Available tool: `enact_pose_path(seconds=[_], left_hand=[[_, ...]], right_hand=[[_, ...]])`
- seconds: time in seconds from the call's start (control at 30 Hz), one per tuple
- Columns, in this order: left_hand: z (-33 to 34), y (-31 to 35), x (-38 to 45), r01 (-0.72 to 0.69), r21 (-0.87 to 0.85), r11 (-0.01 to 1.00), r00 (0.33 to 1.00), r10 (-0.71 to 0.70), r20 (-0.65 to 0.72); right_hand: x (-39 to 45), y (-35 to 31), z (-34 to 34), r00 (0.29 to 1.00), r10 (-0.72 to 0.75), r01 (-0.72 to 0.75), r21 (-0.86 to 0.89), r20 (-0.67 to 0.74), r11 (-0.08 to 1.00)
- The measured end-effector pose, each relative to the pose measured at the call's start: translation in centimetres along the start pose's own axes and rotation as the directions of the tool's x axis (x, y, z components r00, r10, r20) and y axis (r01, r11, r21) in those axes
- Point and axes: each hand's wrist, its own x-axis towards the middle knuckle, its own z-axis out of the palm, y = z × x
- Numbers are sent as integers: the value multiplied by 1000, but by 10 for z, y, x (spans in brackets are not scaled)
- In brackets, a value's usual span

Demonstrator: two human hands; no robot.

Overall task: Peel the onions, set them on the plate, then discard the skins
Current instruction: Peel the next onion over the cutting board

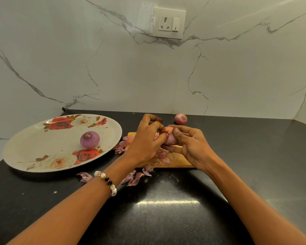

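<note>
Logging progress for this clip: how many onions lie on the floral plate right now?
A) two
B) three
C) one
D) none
C: a single peeled onion sits on the plate; another is held in both hands over the board, and a third rests by the wall.

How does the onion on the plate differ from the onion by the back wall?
The onion on the plate is peeled, smooth and purple; the onion by the wall looks unpeeled, with reddish streaked skin. The first rests on the floral plate, the second on the black counter. Neither is touched.
</note>
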Motion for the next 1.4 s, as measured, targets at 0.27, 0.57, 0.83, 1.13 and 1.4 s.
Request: enact_pose_path(seconds=[0.27,0.57,0.83,1.13,1.4], left_hand=[[0,-1,-1,6,45,999,1000,-6,-10],[1,1,-1,130,25,991,991,-131,33],[-1,4,-1,177,30,984,984,-177,-25],[5,9,-8,121,39,992,972,-110,-208],[11,9,-9,130,67,989,957,-108,-269]], right_hand=[[1,0,-2,1000,18,-18,3,4,1000],[1,3,-2,999,-12,10,-61,-32,998],[0,-2,-5,997,-38,36,-37,-70,999],[-2,0,1,997,-51,46,-78,-59,996],[-1,4,9,992,-67,55,-109,-108,993]])
